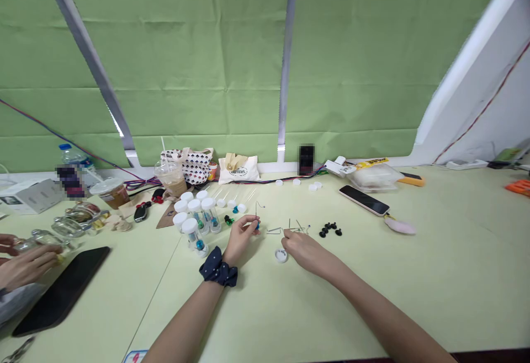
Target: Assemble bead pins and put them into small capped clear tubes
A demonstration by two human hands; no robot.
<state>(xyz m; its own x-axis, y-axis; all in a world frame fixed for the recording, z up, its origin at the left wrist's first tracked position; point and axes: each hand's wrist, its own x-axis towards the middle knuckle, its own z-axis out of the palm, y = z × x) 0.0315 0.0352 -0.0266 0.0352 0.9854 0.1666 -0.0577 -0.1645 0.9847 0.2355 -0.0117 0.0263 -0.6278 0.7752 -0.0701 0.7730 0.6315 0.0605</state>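
Note:
My left hand point(243, 235), a dark dotted scrunchie point(218, 267) on its wrist, pinches a small blue piece point(258, 226). A thin bent wire point(256, 211) stands up from that piece. My right hand point(301, 248) is lowered over several thin metal rods point(273, 231) on the table, fingertips together; what lies between them, if anything, is hidden. Below its fingers sits a white round cap point(281, 255) with its hollow side up. Several small black pieces point(330, 229) lie to the right. Left of my left hand stand several clear tubes with white caps point(209, 215), blue or green pieces inside.
Clear tubes point(226, 197) lie behind, with loose white caps point(297, 182) further back. A phone point(364, 200) rests at right, near a plastic package point(375, 177). Drinks cups point(170, 177) stand back left. At far left, another person's hands point(31, 263) work beside a black tablet point(62, 291).

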